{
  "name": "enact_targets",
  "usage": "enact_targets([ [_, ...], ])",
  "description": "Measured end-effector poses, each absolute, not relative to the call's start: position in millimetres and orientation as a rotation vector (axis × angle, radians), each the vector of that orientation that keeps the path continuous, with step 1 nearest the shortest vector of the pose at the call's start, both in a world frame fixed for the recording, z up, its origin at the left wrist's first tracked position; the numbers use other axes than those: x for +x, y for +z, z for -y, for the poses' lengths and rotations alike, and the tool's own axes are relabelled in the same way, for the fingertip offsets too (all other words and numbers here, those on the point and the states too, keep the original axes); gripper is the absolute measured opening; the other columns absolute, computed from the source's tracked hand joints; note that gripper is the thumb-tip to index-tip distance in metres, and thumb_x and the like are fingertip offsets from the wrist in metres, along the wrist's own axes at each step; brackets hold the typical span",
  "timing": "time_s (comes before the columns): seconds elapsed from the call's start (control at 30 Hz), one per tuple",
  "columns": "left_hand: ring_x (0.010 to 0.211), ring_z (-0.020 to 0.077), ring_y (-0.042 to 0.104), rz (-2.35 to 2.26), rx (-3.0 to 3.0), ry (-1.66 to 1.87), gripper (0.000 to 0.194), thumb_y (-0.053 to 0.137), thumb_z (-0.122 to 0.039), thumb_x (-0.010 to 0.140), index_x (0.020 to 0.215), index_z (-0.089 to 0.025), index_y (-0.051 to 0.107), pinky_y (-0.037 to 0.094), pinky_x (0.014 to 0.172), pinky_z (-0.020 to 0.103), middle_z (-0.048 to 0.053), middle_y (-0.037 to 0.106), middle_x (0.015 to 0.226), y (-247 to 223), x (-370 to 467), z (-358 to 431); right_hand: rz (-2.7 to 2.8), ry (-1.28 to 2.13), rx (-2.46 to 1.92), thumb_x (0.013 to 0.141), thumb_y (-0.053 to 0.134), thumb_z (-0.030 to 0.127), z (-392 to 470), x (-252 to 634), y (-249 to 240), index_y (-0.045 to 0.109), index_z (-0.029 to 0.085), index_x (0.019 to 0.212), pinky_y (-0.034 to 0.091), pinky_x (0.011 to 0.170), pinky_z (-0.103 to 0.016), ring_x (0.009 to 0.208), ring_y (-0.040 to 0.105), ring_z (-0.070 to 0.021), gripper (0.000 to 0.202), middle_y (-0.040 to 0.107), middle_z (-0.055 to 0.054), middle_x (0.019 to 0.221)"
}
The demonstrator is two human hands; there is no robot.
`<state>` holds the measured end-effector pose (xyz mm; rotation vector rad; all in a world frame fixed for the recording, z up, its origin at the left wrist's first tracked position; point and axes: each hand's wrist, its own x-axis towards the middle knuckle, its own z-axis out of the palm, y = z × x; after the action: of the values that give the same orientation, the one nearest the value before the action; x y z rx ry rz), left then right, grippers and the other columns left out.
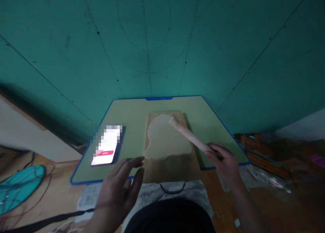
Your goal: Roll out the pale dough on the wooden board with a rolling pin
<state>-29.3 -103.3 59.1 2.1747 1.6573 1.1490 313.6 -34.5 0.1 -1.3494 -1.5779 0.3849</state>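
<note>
A flat, irregular sheet of rolled dough (167,138) lies on a wooden board (172,168), covering its far and middle part. My right hand (224,160) is wrapped round the near end of a slim wooden rolling pin (191,137). The pin slants up and left across the dough's right side, its far end whitish as if floured; I cannot tell whether it touches the dough. At the board's left edge is my left hand (120,184), thumb and forefinger apart, fingertips close to the dough's lower left corner. Whether they touch it is unclear.
The board rests on a pale green table (132,118) with a blue rim. A phone (108,146) with a lit screen lies on the left side of the table. Behind stands a green panel wall (157,57). On the floor at left are a teal oval object (22,185) and cables.
</note>
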Motion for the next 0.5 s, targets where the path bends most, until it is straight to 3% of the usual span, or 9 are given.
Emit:
enact_targets([
  [0.03, 0.080, 0.0176, 0.071, -1.650, 2.210, 1.151, 0.028, 0.050, -0.037, 0.103, 0.108, -0.022, 0.073, 0.060, 0.070, 0.029, 0.006, 0.074, 0.095, 51.7, -29.5, 91.2, 1.539, 0.413, -1.360, 0.089, 0.068, 0.052, 32.9, 314.8, -0.2, 0.076, 0.024, 0.085, 0.056, 0.064, -0.031, 0.075, 0.070, -0.0225, 0.030, 0.075, -0.005, 0.085],
  [0.17, 0.069, 0.0183, 0.071, -1.881, 2.146, 0.975, 0.036, 0.047, -0.037, 0.100, 0.107, -0.018, 0.076, 0.055, 0.058, 0.029, 0.008, 0.074, 0.090, 24.4, -32.9, 61.0, 1.473, 0.458, -1.374, 0.086, 0.069, 0.048, 29.2, 311.0, -2.8, 0.075, 0.024, 0.081, 0.054, 0.060, -0.029, 0.069, 0.068, -0.0210, 0.025, 0.074, -0.004, 0.080],
  [0.5, 0.072, 0.0180, 0.072, -1.791, 2.047, 0.856, 0.036, 0.047, -0.040, 0.098, 0.106, -0.021, 0.077, 0.053, 0.060, 0.027, 0.007, 0.072, 0.093, 15.6, -27.8, 62.1, 1.463, 0.482, -1.428, 0.084, 0.068, 0.046, 29.6, 310.5, -6.0, 0.074, 0.023, 0.079, 0.052, 0.061, -0.030, 0.070, 0.066, -0.0212, 0.025, 0.073, -0.005, 0.080],
])
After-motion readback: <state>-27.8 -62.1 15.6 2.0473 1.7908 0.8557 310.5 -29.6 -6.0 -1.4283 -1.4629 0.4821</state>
